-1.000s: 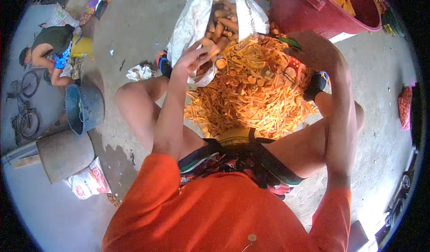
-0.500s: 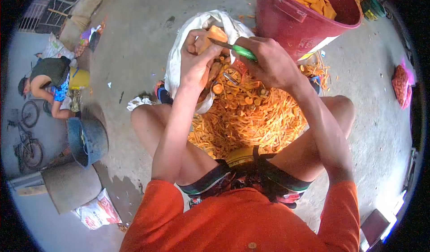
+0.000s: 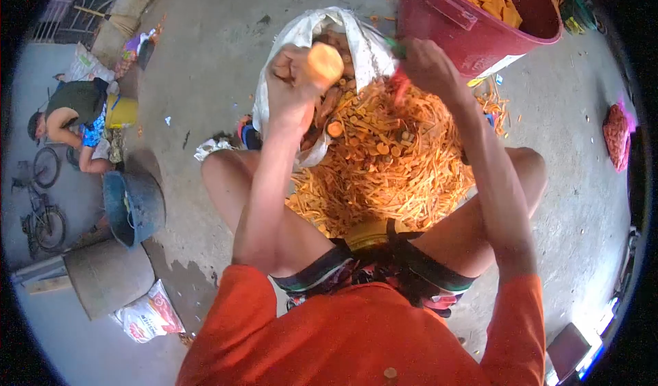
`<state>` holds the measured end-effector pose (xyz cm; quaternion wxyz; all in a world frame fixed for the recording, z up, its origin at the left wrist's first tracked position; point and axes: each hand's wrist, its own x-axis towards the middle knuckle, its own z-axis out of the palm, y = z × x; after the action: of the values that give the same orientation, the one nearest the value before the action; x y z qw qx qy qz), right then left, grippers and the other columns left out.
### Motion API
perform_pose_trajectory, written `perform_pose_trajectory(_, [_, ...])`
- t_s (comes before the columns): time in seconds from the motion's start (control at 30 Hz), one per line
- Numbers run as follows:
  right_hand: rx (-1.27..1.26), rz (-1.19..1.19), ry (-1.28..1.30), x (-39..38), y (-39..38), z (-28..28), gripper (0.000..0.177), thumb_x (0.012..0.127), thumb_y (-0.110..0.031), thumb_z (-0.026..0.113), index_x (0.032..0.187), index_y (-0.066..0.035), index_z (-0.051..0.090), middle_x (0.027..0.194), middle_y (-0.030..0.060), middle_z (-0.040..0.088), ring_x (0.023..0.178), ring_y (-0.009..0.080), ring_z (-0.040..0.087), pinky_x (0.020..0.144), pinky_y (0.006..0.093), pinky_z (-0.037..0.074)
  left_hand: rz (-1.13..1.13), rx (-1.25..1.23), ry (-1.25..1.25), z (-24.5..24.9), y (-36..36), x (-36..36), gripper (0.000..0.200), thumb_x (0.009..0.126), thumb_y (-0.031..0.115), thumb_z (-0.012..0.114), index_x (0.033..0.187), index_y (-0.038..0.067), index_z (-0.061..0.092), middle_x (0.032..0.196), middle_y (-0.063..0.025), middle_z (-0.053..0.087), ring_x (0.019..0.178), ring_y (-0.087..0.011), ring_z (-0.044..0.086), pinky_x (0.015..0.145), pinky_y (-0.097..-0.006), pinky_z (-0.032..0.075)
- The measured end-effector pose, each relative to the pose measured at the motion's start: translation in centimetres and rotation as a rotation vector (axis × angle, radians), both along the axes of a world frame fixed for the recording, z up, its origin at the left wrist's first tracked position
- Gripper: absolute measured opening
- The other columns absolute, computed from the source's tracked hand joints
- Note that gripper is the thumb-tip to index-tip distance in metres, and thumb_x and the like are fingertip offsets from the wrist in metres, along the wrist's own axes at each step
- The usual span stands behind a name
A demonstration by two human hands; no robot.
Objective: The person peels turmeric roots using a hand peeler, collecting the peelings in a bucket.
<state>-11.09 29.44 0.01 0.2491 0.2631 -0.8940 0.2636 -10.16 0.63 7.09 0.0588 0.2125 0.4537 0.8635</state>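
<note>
My left hand (image 3: pixel 288 81) is closed around a thick carrot (image 3: pixel 325 64), whose pale orange cut end faces me above the white sack (image 3: pixel 274 46). Unpeeled carrots (image 3: pixel 332 101) lie inside that sack. To the right, my right hand (image 3: pixel 430 67) grips a green-handled knife (image 3: pixel 396 47); its blade is blurred, pointing up and left, apart from the carrot. A blurred red thing (image 3: pixel 399 84) hangs just below that hand; I cannot make out what it is. Orange peelings and cut ends (image 3: pixel 391 173) are heaped between my legs.
A dark red tub (image 3: pixel 439 40) of peeled carrots stands at the upper right. On the left, another person (image 3: pixel 75 115) bends near a yellow bucket (image 3: pixel 122 112), with a blue tub (image 3: pixel 133 211) close by. A pink net bag (image 3: pixel 617 136) lies far right.
My right hand has drawn the knife away from the carrot, up and to the right. In my left hand the carrot has turned, its cut end now towards me.
</note>
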Motion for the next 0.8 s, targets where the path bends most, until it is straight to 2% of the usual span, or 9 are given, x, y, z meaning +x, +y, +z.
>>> perform_pose_trajectory(0.03, [0.201, -0.175, -0.289, -0.3, 0.4, 1.4, 0.029, 0.097, -0.026, 0.064, 0.092, 0.003, 0.065, 0.069, 0.0254, 0.061, 0.062, 0.0421, 0.062, 0.056, 0.0513, 0.048, -0.032, -0.009, 0.046, -0.3, 0.0, -0.1, 0.050, 0.076, 0.024, 0.090, 0.112, 0.007, 0.060, 0.106, -0.0035, 0.067, 0.097, -0.0147, 0.066, 0.089, -0.0322, 0.054])
perform_pose_trajectory(0.1, [0.166, -0.265, -0.273, -0.4, 2.3, 1.1, 0.036, 0.096, -0.032, 0.065, 0.093, 0.004, 0.065, 0.073, 0.0286, 0.062, 0.067, 0.0462, 0.062, 0.059, 0.0531, 0.049, -0.070, -0.060, 0.020, 0.1, 0.0, 0.9, 0.063, 0.079, 0.040, 0.087, 0.124, 0.009, 0.056, 0.114, -0.0063, 0.066, 0.098, -0.0210, 0.068, 0.089, -0.0357, 0.055])
perform_pose_trajectory(0.23, [0.117, -0.268, -0.408, 3.4, -0.1, 10.0, 0.025, 0.096, -0.028, 0.064, 0.101, -0.004, 0.068, 0.086, 0.0252, 0.068, 0.077, 0.0426, 0.068, 0.065, 0.0520, 0.054, 0.096, -0.243, -0.158, 2.3, 0.7, 1.9, 0.053, 0.079, 0.032, 0.089, 0.114, 0.006, 0.059, 0.105, -0.0062, 0.067, 0.093, -0.0185, 0.067, 0.083, -0.0312, 0.055])
perform_pose_trajectory(0.43, [-0.082, 0.067, -0.309, 6.6, -5.0, 9.0, 0.028, 0.089, -0.020, 0.069, 0.112, -0.006, 0.067, 0.093, 0.0245, 0.069, 0.084, 0.0456, 0.066, 0.072, 0.0532, 0.053, 0.489, -0.611, 0.134, 2.0, 1.1, 2.4, 0.040, 0.070, 0.015, 0.095, 0.085, 0.005, 0.059, 0.079, 0.0007, 0.064, 0.074, -0.0074, 0.060, 0.071, -0.0237, 0.049])
perform_pose_trajectory(0.6, [-0.041, -0.206, -0.468, 4.6, -3.2, 5.6, 0.026, 0.096, -0.022, 0.064, 0.107, 0.001, 0.062, 0.081, 0.0283, 0.062, 0.079, 0.0496, 0.060, 0.065, 0.0523, 0.048, 0.341, -0.638, 0.294, 2.6, 1.2, 2.5, 0.046, 0.065, 0.017, 0.098, 0.084, 0.007, 0.057, 0.082, 0.0033, 0.062, 0.078, -0.0072, 0.059, 0.077, -0.0238, 0.049])
perform_pose_trajectory(0.67, [-0.021, -0.259, -0.513, 4.6, -2.3, 5.9, 0.028, 0.096, -0.024, 0.065, 0.108, 0.001, 0.062, 0.081, 0.0287, 0.063, 0.080, 0.0504, 0.059, 0.065, 0.0523, 0.048, 0.207, -0.462, 0.268, 3.3, 1.9, 3.0, 0.040, 0.074, 0.016, 0.093, 0.100, 0.004, 0.064, 0.092, 0.0021, 0.065, 0.083, -0.0089, 0.062, 0.081, -0.0251, 0.051])
perform_pose_trajectory(0.73, [-0.027, -0.180, -0.377, 4.7, -1.5, 7.2, 0.031, 0.094, -0.024, 0.069, 0.111, 0.000, 0.061, 0.081, 0.0282, 0.062, 0.073, 0.0419, 0.066, 0.065, 0.0471, 0.050, 0.058, -0.453, 0.058, 3.8, 1.9, 3.2, 0.046, 0.084, 0.012, 0.084, 0.124, 0.003, 0.063, 0.102, -0.0013, 0.066, 0.091, -0.0108, 0.065, 0.086, -0.0258, 0.052])
perform_pose_trajectory(0.77, [-0.150, -0.132, -0.425, 4.6, -1.1, 7.8, 0.026, 0.090, -0.021, 0.075, 0.102, -0.001, 0.064, 0.086, 0.0222, 0.068, 0.077, 0.0288, 0.069, 0.070, 0.0397, 0.053, -0.072, -0.456, -0.174, 4.1, 1.4, 3.4, 0.058, 0.089, 0.008, 0.077, 0.141, 0.004, 0.054, 0.110, -0.0047, 0.066, 0.104, -0.0152, 0.067, 0.092, -0.0280, 0.053])
perform_pose_trajectory(0.8, [-0.149, -0.129, -0.427, 4.8, -0.7, 8.6, 0.026, 0.090, -0.021, 0.075, 0.102, -0.001, 0.064, 0.086, 0.0222, 0.068, 0.077, 0.0288, 0.069, 0.070, 0.0397, 0.053, -0.069, -0.456, -0.177, 4.1, 1.3, 3.5, 0.058, 0.089, 0.008, 0.077, 0.141, 0.004, 0.054, 0.110, -0.0047, 0.066, 0.104, -0.0152, 0.067, 0.092, -0.0280, 0.053])
